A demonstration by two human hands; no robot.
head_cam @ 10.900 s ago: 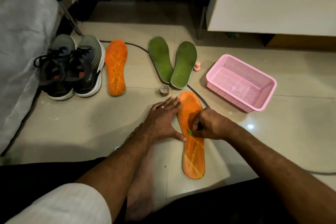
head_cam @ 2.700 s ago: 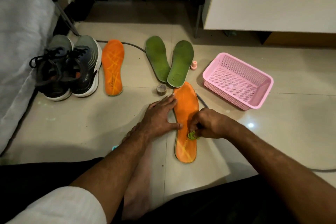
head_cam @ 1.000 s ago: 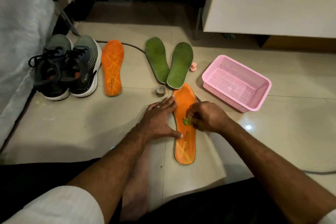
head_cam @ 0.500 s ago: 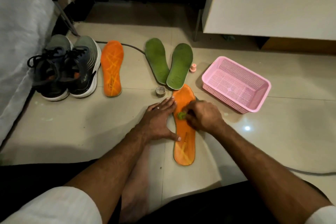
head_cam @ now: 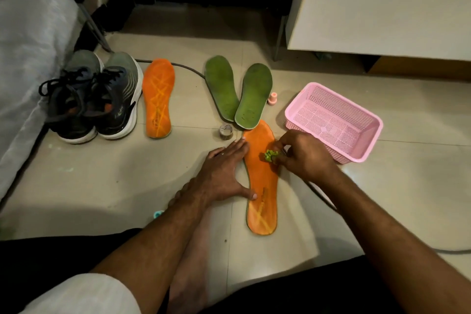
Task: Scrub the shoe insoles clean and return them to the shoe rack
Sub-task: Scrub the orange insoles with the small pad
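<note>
Head camera, looking down at a tiled floor where a person sits with both arms stretched forward.

The left hand [head_cam: 224,173] lies flat with fingers straight and spread. Its fingertips and thumb press the left edge of an orange insole [head_cam: 262,186], which lies lengthwise on the floor directly between the two hands.

The right hand [head_cam: 303,158] is curled around a small green scrubber [head_cam: 269,155], pinching it against the upper part of that insole.

Beyond the left hand's fingertips sits a small round tin [head_cam: 226,131]. Further out lie two green insoles [head_cam: 239,92] with their heels overlapping, the nearer heel just touching the toe of the orange insole being scrubbed. A second orange insole [head_cam: 158,98] lies well to the left of the left hand, beside a pair of dark sneakers [head_cam: 94,99].

Just beyond and to the right of the right hand stands a pink mesh basket [head_cam: 367,150]. A small pink cap [head_cam: 272,98] stands beyond the right hand, beside the green insoles. A dark cable [head_cam: 318,194] runs along the floor under the right forearm.

Risks, as a judgement: the insole is thin and light on smooth tile, so a hard stroke could make it slide or buckle if the left hand eases its pressure. A stroke running toward the toe could knock the green insoles or the tin. The small scrubber could slip from the fingers.
</note>
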